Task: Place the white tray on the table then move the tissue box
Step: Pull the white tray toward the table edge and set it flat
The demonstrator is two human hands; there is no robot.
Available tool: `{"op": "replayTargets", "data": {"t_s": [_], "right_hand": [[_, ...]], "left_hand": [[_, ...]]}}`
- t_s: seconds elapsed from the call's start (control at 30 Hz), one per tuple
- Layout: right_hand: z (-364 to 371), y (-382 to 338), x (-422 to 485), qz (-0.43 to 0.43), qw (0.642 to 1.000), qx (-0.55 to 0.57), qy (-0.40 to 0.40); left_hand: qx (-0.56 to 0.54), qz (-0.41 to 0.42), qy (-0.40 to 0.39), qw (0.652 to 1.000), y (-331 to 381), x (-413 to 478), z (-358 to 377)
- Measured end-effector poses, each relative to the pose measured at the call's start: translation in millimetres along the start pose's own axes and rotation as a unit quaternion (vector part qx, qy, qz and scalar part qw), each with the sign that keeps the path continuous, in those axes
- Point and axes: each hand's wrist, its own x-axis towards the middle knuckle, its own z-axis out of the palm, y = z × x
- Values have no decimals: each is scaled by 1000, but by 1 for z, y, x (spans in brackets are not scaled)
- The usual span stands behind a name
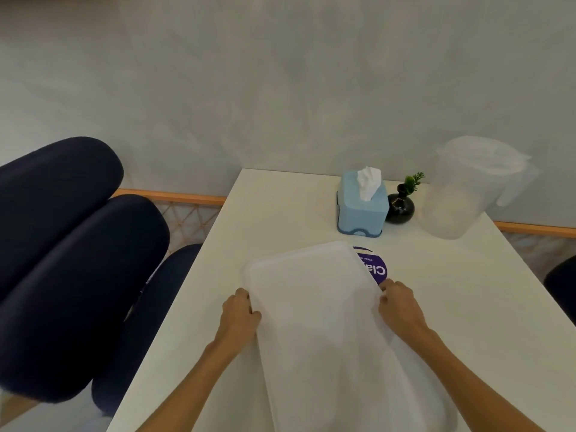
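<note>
A white rectangular tray point(318, 310) lies lengthwise over the near middle of the white table point(268, 213). My left hand point(238, 313) grips its left rim and my right hand point(400, 308) grips its right rim. Whether the tray rests flat on the table or hangs just above it, I cannot tell. A light blue tissue box point(361, 210) with a white tissue sticking up stands at the far side of the table, beyond the tray and apart from it.
A purple round sticker point(375, 266) shows on the table, partly under the tray's far right corner. A small black vase with a green sprig point(400, 207) stands right of the tissue box. A clear plastic jug point(467, 188) is further right. Dark blue padded chairs point(71, 266) stand left.
</note>
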Motion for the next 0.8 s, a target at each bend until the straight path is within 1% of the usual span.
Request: {"op": "replayTargets", "data": {"t_s": [0.23,0.37,0.63,0.8], "right_hand": [[14,-34,5,-20,998,61,-29],[21,-61,11,-17,995,87,-45],[37,-105,28,9,990,127,-60],[40,-113,36,21,990,123,-61]], "left_hand": [[41,18,36,998,-5,39,-36],[88,23,49,995,-7,71,-58],[134,16,52,990,-15,139,-91],[130,27,47,990,-8,156,-94]]}}
